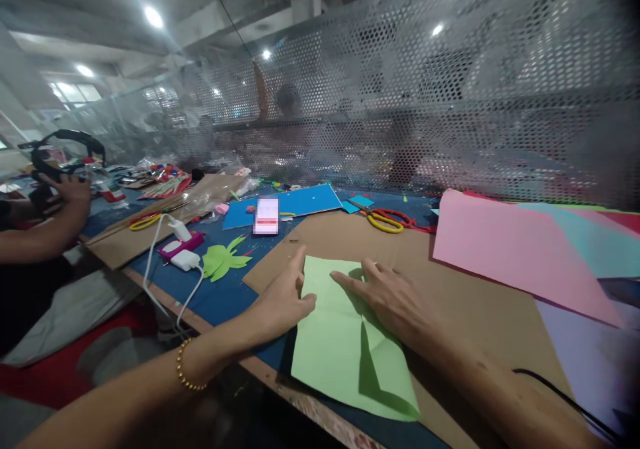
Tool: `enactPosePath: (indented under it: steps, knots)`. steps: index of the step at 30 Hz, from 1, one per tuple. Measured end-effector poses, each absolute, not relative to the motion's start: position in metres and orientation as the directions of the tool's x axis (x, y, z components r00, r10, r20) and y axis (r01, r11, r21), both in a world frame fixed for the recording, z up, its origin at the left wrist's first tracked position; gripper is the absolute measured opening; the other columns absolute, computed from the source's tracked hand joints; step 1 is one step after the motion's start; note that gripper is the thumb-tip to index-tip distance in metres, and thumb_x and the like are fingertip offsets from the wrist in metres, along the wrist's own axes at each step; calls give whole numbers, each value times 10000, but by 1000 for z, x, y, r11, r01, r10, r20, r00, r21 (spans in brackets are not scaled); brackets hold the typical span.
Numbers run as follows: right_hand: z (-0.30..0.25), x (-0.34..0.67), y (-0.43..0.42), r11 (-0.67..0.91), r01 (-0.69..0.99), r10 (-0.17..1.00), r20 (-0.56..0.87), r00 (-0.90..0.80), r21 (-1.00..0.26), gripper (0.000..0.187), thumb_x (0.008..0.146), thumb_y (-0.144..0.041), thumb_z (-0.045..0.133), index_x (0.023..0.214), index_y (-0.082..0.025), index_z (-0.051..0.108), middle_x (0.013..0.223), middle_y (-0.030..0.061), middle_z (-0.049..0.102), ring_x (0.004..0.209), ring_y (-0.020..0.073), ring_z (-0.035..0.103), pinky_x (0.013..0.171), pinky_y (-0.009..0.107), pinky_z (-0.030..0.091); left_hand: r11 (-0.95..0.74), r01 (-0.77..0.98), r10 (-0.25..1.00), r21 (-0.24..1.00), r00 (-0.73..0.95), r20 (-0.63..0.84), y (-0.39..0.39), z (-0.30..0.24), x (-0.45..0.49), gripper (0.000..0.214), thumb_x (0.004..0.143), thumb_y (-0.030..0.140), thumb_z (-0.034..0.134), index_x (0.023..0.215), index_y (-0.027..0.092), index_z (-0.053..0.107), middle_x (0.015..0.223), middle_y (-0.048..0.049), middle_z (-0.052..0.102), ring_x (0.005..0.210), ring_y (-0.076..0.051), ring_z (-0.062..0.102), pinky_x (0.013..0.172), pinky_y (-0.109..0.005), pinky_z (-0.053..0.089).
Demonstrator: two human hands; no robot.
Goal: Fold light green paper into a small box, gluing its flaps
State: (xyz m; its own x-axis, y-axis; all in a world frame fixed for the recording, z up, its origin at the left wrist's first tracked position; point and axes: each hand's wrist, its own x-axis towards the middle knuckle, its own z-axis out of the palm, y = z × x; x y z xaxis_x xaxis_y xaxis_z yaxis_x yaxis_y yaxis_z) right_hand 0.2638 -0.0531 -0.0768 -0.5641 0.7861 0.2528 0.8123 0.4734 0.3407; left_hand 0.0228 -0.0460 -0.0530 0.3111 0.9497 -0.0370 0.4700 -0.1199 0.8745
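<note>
On my feed the green sheet (345,349) lies on the cardboard (340,235) at the near table edge, right in front of the person. The left hand (285,297) rests flat at its left edge, fingers loose and spread, gripping nothing. The right hand (395,299) lies palm down across the upper middle, fingers straight, also grasping nothing.

I judge the folding barely begun: one flap on the right is turned over and a few faint creases show, but most of the sheet is a single flat layer.

Writing: I can read none. The phone (266,215) shows only pink and red bands, blurred. The white charger (185,259) and the scissors (387,220) carry no mark I can make out.
</note>
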Motion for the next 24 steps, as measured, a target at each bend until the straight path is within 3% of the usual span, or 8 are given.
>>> enactPosePath:
  steps: [6,10,13,16,20,22,24]
  knots:
    - [-82,267,-51,487,792,769,249,-589,368,669,946,-168,484,1516,-409,227,1077,102,542,795,224,557,610,307,366,-204,481,941,852,338,35,-43,-49,31,757,790,96,543,1509,224,342,1009,-34,594,584,-62,513,535,-192,438]
    - [-86,269,-52,483,788,760,264,-594,382,678,955,-180,474,1529,-400,190,1150,126,533,867,248,558,643,328,394,-92,364,937,927,346,-43,-40,-47,43,717,803,95,513,1487,237,355,1169,-87,544,459,-27,515,401,-192,446]
    - [-88,268,-50,482,790,762,264,-591,379,649,963,-208,470,1520,-407,202,1200,134,520,882,251,553,647,329,394,-90,312,944,946,329,-19,-38,-45,53,696,802,102,535,1465,224,363,1257,-116,469,427,-9,515,327,-182,441]
    - [-87,268,-48,485,801,782,237,-577,351,537,971,-232,455,1465,-394,322,1193,122,523,863,242,545,625,315,373,-92,249,909,964,416,-21,-40,-46,59,695,851,186,561,1489,243,291,1333,-152,413,449,-22,562,310,-181,448]
    - [-85,266,-46,486,812,796,218,-564,324,271,955,-235,481,1201,-310,565,1171,108,527,868,241,542,611,307,356,-99,206,809,974,586,-42,-43,-56,59,691,905,307,556,1513,258,230,1393,-198,391,447,-32,588,349,-203,473]
    - [-82,265,-47,485,818,801,218,-557,310,187,943,-232,504,1100,-288,590,1109,95,538,842,237,545,589,299,338,-141,230,795,963,606,-29,-42,-62,54,646,928,291,495,1515,252,228,1395,-205,401,443,-37,584,381,-234,492]
    - [-80,264,-49,483,824,805,221,-551,296,155,938,-219,516,1060,-283,589,1050,81,542,807,226,544,562,287,308,-290,303,802,908,595,58,-40,-66,49,595,928,248,459,1497,220,287,1339,-183,465,537,-83,621,485,-288,541]
